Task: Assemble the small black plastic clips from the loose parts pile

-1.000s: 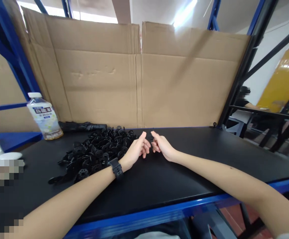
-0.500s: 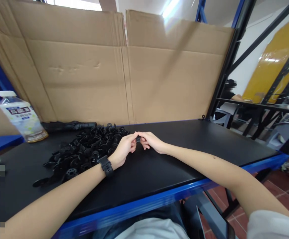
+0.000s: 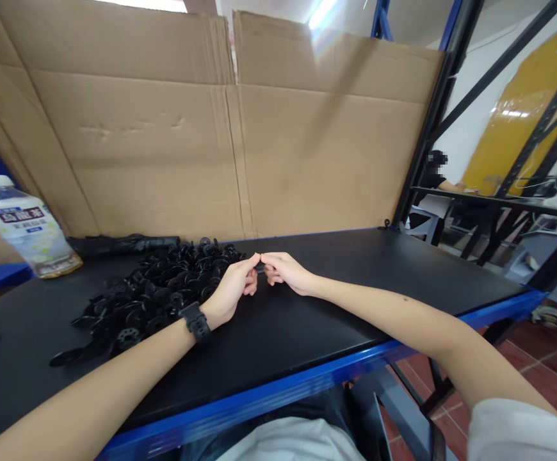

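Note:
My left hand (image 3: 234, 286) and my right hand (image 3: 282, 271) meet at the middle of the black table top (image 3: 336, 301), fingertips touching. Both are pinched on a small black plastic part (image 3: 260, 267) held between them, mostly hidden by the fingers. My left wrist wears a black watch (image 3: 194, 321). Just left of my left hand lies a heap of black plastic parts (image 3: 153, 294) with round ribbed heads.
A plastic drink bottle (image 3: 24, 225) stands at the far left. A black glove (image 3: 125, 243) lies behind the heap. A cardboard wall (image 3: 211, 141) backs the table. Another person (image 3: 435, 176) sits beyond the rack at right. The table's blue front edge (image 3: 278, 390) is near me.
My fingertips, slightly apart a second ago, have closed together on the small part. The view has swung to the right and down a little.

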`<state>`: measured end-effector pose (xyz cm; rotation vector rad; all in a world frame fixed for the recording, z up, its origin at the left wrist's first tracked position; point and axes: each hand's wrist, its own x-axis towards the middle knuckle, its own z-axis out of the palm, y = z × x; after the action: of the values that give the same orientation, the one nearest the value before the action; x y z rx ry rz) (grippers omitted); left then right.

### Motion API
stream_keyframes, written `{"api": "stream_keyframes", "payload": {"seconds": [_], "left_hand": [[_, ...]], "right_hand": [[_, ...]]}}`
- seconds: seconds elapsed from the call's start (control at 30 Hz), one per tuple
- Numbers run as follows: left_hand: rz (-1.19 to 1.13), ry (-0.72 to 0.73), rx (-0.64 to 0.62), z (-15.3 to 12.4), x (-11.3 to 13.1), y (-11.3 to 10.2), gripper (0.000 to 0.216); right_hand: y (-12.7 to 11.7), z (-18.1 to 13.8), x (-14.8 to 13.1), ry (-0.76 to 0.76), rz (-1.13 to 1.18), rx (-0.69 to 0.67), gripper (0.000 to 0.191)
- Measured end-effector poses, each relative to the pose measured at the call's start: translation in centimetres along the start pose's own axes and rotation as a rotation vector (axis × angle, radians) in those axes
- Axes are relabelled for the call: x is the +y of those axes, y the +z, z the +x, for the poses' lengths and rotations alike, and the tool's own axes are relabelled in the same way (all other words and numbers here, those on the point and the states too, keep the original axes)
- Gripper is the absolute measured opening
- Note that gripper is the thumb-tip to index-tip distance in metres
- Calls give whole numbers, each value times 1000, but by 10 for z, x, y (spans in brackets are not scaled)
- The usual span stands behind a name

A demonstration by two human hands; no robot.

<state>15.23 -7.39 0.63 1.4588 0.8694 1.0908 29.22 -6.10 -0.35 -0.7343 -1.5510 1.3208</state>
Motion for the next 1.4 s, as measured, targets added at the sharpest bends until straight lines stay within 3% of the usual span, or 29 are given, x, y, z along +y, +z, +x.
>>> {"api": "stream_keyframes", "payload": {"seconds": [0.4,0.77,1.17,1.4], "left_hand": [[88,5,-10,-2,2,-1,48],[12,20,32,-3,1,-1,39],[28,-33,-94,0,0,-1,49],[-84,-34,-114,2,-3,-3,42]], "right_hand": [[1,2,1,10,12,-10,40],[0,5,4,29,24,-58,45],[-1,4,4,-1,57,12,43],[-3,3,1,36,67,-86,46]]}}
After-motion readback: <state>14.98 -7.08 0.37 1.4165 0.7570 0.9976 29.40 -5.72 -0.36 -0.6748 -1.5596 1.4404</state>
